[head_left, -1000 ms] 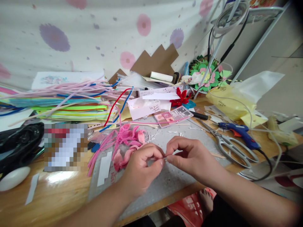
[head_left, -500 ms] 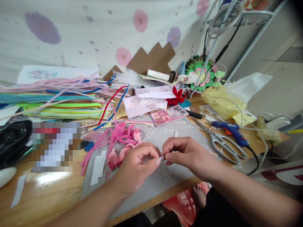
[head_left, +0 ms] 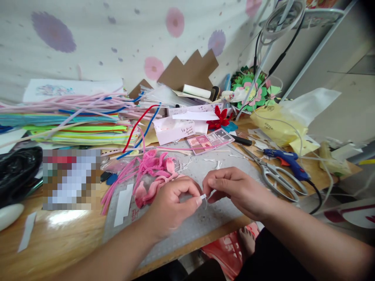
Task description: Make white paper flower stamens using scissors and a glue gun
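Note:
My left hand (head_left: 175,203) pinches a small white strip (head_left: 203,196) between thumb and forefinger, just above the grey cutting mat (head_left: 187,238). A thin pale strand hangs from the strip's end. Close to that end is my right hand (head_left: 231,189), its fingers curled inward; whether they grip the strand cannot be made out. Behind my left hand lies a bundle of pink fuzzy stems and petal shapes (head_left: 152,168). White paper pieces (head_left: 123,205) rest on the mat to the left, and thin white scraps (head_left: 217,164) lie beyond my hands.
Large scissors (head_left: 278,177) and a blue glue gun (head_left: 285,158) with its cord lie at right. Stacks of coloured fuzzy stems (head_left: 79,134) fill the back left. A red flower (head_left: 218,118) stands near a pink-and-grey palette card (head_left: 209,141). A black bag (head_left: 17,171) sits far left.
The right fingers have shifted slightly away from the white strip, so more of it and its hanging strand show. My left hand keeps its pinch. The view has shifted slightly.

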Demonstrator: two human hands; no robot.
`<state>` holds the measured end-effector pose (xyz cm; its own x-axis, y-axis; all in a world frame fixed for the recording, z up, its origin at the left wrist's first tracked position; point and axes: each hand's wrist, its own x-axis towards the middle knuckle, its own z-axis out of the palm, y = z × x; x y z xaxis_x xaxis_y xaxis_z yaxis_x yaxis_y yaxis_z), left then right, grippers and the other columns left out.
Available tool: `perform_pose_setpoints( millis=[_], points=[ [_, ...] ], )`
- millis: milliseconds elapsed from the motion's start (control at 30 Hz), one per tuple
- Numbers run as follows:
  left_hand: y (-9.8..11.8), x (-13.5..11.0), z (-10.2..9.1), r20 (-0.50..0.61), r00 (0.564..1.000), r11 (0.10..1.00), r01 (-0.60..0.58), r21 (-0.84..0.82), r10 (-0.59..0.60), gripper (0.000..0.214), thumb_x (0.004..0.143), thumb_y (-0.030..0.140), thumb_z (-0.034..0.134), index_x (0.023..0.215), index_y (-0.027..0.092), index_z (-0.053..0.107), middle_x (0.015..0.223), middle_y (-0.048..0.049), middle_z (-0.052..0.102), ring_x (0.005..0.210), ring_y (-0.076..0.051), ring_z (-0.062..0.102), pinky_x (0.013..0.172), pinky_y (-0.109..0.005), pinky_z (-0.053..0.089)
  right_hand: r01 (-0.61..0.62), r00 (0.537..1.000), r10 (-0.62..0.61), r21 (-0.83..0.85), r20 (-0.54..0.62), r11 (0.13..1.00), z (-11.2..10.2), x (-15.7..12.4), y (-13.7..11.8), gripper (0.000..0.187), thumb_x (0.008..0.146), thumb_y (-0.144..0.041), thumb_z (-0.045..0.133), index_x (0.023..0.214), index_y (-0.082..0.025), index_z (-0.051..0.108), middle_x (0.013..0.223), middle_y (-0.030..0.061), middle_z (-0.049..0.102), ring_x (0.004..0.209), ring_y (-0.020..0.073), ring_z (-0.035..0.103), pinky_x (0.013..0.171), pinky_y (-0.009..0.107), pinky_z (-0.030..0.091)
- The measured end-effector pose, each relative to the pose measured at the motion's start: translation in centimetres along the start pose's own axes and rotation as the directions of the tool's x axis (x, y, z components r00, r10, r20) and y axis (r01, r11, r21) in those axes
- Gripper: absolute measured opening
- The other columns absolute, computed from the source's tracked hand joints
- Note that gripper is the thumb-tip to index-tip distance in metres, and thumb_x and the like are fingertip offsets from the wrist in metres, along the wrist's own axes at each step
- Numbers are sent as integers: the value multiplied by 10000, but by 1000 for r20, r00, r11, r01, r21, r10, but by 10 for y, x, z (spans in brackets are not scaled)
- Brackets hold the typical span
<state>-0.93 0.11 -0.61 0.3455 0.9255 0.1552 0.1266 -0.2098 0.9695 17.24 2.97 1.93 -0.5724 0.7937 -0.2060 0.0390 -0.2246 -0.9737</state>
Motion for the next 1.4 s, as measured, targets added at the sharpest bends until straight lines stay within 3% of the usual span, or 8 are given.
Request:
perform_pose_setpoints(
  millis=[233, 500, 800, 933, 1067, 1400],
  points=[
    [-5, 1, -2, 47, 995, 978, 95, -185, -88, 130, 764, 186, 590, 638, 171, 560, 654, 30, 482, 621, -117, 404, 570, -265, 296, -10, 999, 7, 86, 34, 996, -2, -2, 6, 99, 703, -222, 694, 708, -122, 690, 629, 2, 615, 597, 91, 538, 609, 227, 418],
    [-3, 0, -2, 41, 995, 974, 97, -206, -91, 131, 750, 158, 593, 623, 167, 561, 643, 37, 477, 605, -108, 394, 559, -259, 287, -23, 999, 18, 123, 46, 992, 0, 0, 8, 87, 679, -195, 725, 697, -117, 689, 585, -8, 608, 551, 83, 520, 573, 223, 394],
    [4, -1, 0, -24, 998, 993, 47, -108, -50, 142, 709, 142, 572, 571, 166, 552, 606, 35, 471, 600, -114, 417, 569, -256, 311, -5, 1000, 2, 82, 28, 997, 3, 2, 9, 147, 633, -211, 782, 703, -145, 671, 622, -28, 608, 592, 83, 503, 592, 225, 373],
    [5, 0, 1, -47, 999, 998, 20, -61, -23, 148, 710, 130, 568, 568, 170, 555, 608, 31, 484, 623, -122, 451, 612, -264, 348, 25, 999, -26, -65, -18, 998, 5, 1, 5, 118, 649, -199, 753, 711, -158, 661, 649, -34, 600, 617, 90, 493, 609, 234, 370],
    [4, 0, 0, -40, 999, 1000, -9, -21, 8, 145, 728, 122, 577, 591, 171, 578, 637, 24, 518, 659, -128, 487, 652, -268, 375, 46, 997, -57, -179, -57, 983, 6, 0, 3, 72, 669, -182, 710, 699, -161, 648, 648, -37, 597, 609, 90, 493, 603, 235, 373],
    [4, -2, -1, 17, 993, 986, -119, 114, 118, 127, 755, 95, 583, 660, 175, 610, 704, 6, 570, 721, -142, 539, 711, -286, 412, 74, 992, -98, -275, -75, 959, 7, -1, 1, 62, 688, -171, 682, 673, -164, 622, 660, -36, 600, 616, 91, 520, 602, 228, 406]
  ],
)
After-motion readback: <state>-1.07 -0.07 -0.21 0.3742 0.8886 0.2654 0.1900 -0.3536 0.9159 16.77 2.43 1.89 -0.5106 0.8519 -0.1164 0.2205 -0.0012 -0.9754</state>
